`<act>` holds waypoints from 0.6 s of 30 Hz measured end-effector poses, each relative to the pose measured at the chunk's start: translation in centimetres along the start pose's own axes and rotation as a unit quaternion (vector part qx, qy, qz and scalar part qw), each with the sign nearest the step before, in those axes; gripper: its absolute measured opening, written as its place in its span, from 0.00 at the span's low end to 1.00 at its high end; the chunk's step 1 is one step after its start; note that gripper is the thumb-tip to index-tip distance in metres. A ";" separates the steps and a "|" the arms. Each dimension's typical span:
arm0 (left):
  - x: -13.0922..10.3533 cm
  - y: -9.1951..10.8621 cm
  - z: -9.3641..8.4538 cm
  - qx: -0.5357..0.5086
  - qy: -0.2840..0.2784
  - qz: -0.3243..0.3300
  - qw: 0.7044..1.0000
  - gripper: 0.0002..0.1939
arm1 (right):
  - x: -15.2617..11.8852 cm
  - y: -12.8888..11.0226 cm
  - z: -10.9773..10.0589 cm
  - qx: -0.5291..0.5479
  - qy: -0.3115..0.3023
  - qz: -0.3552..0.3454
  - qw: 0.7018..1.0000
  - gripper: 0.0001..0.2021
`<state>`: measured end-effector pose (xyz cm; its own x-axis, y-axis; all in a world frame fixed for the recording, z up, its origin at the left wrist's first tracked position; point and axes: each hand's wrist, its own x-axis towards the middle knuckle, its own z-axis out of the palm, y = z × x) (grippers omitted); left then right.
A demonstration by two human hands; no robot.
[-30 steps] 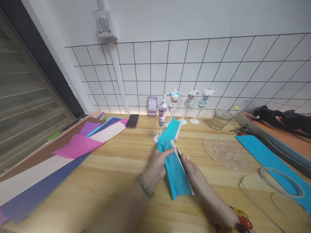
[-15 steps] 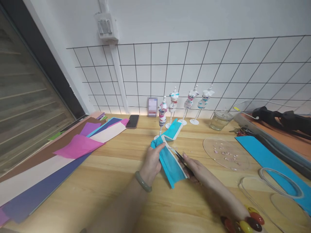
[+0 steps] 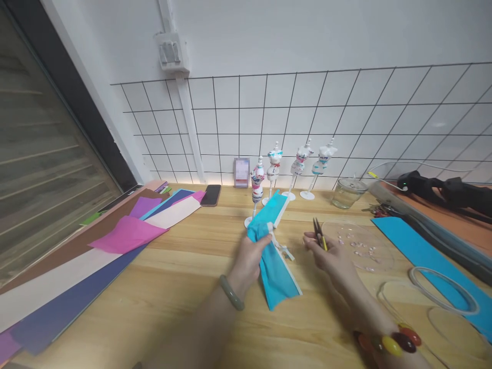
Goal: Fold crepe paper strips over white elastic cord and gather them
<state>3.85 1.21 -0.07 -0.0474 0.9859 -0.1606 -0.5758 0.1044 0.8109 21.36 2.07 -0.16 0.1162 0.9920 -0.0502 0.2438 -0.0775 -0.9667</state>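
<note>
My left hand (image 3: 251, 256) is closed around the middle of a bright blue, cloth-like strip (image 3: 279, 279) with a white edging. The strip is bunched at my fingers; one end slants away toward the doll mannequins, the other hangs toward me. A narrow whitish piece (image 3: 285, 251) sticks out beside my thumb. My right hand (image 3: 332, 261), apart from the strip on its right, grips a small black-and-yellow two-pronged tool (image 3: 320, 234). Its prongs point up and stand slightly apart; whether it is tweezers or snips I cannot tell. Behind the strip stands a decorated doll mannequin (image 3: 257, 184).
More small mannequins (image 3: 303, 159) stand along the gridded wall near a glass jar (image 3: 349, 192). A clear round dish (image 3: 359, 248) with small beads, a blue sheet (image 3: 403, 243) and a coiled tube (image 3: 444, 289) lie right. Coloured sheets (image 3: 126, 233) and a phone (image 3: 211, 195) lie left.
My right hand has pulled away to the right with the tool, now raised off the blue strip. My left hand has shifted slightly right, and a whitish piece now sticks out beside it.
</note>
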 end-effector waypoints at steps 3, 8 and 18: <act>-0.7 -1.2 0.5 0.048 -0.078 0.008 0.996 0.17 | -1.5 -0.8 2.1 0.021 -0.044 -0.049 0.998 0.25; -0.8 -1.9 0.7 0.064 -0.093 0.014 0.994 0.19 | -2.3 -0.9 3.1 0.040 -0.121 -0.092 0.988 0.22; -0.1 -1.1 -0.1 0.058 -0.058 0.014 0.997 0.19 | -1.4 0.2 2.6 0.039 -0.124 -0.048 0.990 0.22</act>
<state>4.42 0.99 -1.00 0.0366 0.9965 -0.0751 -0.4777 0.0834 0.8746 18.78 0.96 -0.90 -0.1465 0.9892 -0.0080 0.1664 0.0167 -0.9859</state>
